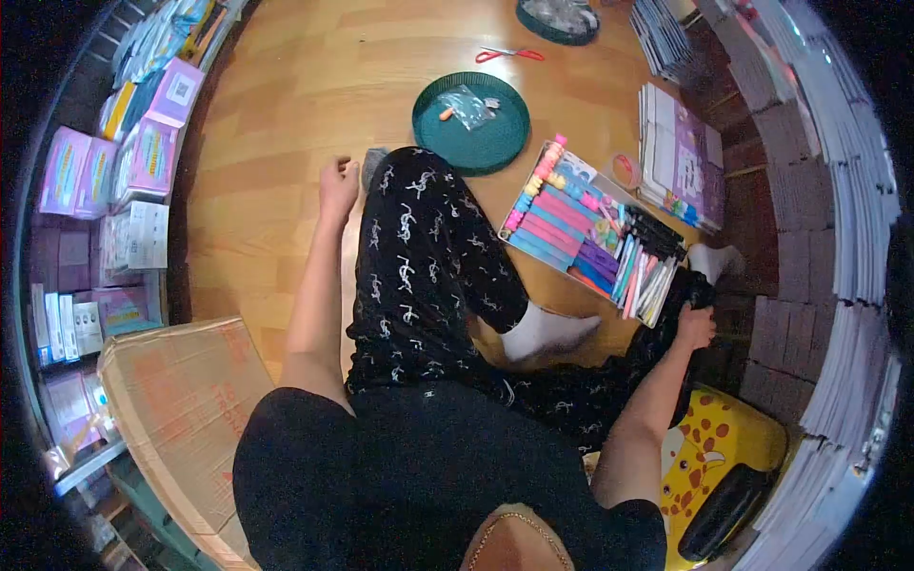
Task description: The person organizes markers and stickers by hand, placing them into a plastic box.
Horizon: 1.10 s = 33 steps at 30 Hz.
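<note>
The left hand (338, 186) was pressed open and empty on the wooden floor (286, 95) at ten o'clock; the right hand (695, 325), at three o'clock, was curled beside the pen tray (581, 224), its grip indiscernible.

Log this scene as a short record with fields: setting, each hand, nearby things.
setting: person seated on a wooden floor, shelves of boxes around
left hand: flat on the floor beside the knee, holds nothing
right hand: at the near corner of the box of pens; grip unclear
nearby: green tray with a small bag, red scissors, cardboard box
</note>
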{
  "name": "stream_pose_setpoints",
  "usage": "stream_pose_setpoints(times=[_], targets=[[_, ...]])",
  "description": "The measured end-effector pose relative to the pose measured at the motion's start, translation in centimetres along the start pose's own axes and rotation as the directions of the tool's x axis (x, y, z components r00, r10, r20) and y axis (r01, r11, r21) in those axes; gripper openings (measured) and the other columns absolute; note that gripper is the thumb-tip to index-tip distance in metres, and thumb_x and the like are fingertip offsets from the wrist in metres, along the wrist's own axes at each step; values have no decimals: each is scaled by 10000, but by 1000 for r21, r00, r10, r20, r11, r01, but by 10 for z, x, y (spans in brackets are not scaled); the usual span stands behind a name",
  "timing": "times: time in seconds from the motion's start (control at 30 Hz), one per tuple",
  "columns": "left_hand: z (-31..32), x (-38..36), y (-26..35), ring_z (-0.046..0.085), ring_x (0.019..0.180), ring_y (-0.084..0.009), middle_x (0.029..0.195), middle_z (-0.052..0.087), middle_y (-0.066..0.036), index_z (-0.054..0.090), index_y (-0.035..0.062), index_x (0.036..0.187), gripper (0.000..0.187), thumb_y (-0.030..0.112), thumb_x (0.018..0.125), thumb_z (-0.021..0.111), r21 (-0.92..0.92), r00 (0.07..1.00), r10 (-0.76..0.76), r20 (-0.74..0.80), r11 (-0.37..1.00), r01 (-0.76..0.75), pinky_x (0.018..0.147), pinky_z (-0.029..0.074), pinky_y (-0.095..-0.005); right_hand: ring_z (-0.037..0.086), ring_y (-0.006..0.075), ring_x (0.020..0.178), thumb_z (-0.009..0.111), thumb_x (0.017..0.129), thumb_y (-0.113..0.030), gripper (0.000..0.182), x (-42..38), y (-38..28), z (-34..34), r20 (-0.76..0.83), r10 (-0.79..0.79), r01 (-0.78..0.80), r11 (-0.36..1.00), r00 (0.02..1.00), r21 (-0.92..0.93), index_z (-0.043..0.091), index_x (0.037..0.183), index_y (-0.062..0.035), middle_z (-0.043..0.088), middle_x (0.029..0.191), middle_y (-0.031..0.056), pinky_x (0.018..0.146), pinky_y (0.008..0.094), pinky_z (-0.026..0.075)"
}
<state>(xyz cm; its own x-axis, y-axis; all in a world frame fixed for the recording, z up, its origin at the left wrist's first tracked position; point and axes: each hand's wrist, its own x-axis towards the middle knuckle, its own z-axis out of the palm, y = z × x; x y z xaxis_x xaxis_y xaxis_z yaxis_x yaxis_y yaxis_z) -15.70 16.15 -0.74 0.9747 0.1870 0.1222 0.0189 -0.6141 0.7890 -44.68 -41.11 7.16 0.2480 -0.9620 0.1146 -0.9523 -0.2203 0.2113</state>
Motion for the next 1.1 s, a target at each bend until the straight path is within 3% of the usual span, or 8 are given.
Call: stream_pose_setpoints(times=[0.07,0.2,0.3,0.47,0.67,0.7,0.8,1.1], targets=[[6,7,-32,512,971,-324,981,558,-205,512,-4,1062,411,202,723,622,11,982,-171,86,985,171,837,406,-392,511,363,966,612,686,-463,565,-9,1,-5,-33,-40,39,998,999,-43,477,1068,-69,508,1058,211,764,466,444],[24,10,-27,475,1022,-377,1080,490,-256,515,87,1108,381,251,767,559,408,960,-115,255,913,1,880,382,-385,497,366,978,626,671,-440,560,-14,7,-4,-83,-94,88,993,992,-72,482,1072,-77,504,1046,212,754,468,453],[60,25,-61,484,963,-388,1111,456,-265,525,124,1106,322,258,819,468,185,963,155,219,963,-197,834,397,-382,469,385,1001,629,680,-417,544,-19,7,-10,-36,-98,96,994,995,-42,481,1064,-61,492,1040,221,798,476,425],[85,78,-109,548,764,-263,845,566,-157,567,20,916,240,189,809,433,-85,826,-164,539,965,248,641,427,-347,463,383,996,638,689,-380,498,-23,10,-1,-121,-100,97,995,988,-27,491,1037,-55,485,1035,221,807,470,416],[78,104,31,538,514,-147,703,565,-58,571,84,819,115,143,731,528,-270,678,-317,664,743,612,444,450,-253,456,347,995,642,682,-390,508,-24,7,-9,-86,-73,72,997,994,-17,486,1041,-66,477,1026,192,787,459,409],[85,114,43,608,753,-235,915,593,-117,535,10,997,255,152,802,450,-182,616,-233,753,825,535,628,529,-351,456,344,992,639,685,-382,508,-23,7,-10,-61,-62,61,998,996,-18,481,1051,-66,469,1034,187,797,460,403],[116,119,76,607,736,-232,927,589,-113,523,12,1015,260,159,813,453,76,510,-303,805,905,418,640,534,-352,455,342,990,637,686,-373,503,-20,9,-3,-98,-51,52,999,994,12,479,1048,-63,463,1043,182,798,463,400],[187,62,156,559,870,-202,1053,534,-79,443,56,1121,323,103,808,512,-444,649,79,757,791,421,740,492,-347,455,341,970,644,672,-343,463,-20,8,-4,-125,-23,30,998,992,57,514,1008,-53,491,1000,200,811,467,384]])
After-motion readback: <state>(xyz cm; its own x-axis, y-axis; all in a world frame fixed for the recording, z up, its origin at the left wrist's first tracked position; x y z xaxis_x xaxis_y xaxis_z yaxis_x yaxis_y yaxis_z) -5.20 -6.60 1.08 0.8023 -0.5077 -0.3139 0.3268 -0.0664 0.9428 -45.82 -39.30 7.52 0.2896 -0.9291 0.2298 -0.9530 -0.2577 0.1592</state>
